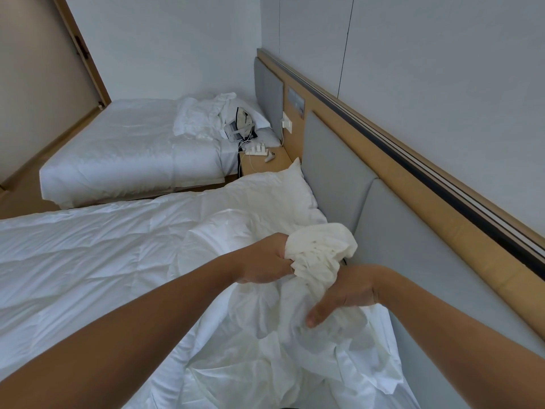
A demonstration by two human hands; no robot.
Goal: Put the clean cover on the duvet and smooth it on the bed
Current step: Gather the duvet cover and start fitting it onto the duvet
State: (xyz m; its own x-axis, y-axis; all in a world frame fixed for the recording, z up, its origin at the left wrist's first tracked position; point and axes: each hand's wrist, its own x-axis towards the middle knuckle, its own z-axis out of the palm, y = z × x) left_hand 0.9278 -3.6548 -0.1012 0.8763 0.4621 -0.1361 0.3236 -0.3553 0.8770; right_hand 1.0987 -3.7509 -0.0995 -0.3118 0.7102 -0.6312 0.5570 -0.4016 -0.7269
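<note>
We clamp both our left hand (pixel 265 262) and right hand (pixel 348 293) on the bunched corner (pixel 321 249), its tip pointing up toward the headboard (pixel 339 172); the cover (pixel 280 373) trails from it toward us.

Pale grey walls (pixel 413 54) meet in a corner. A grey padded headboard (pixel 333 172) under a wood rail (pixel 413 193) runs along the right wall. A second bed (pixel 124 149) stands near a door (pixel 35 69). Beside it, a nightstand (pixel 265 165) holds what may be a charger. The floor (pixel 17 202) is brown.
</note>
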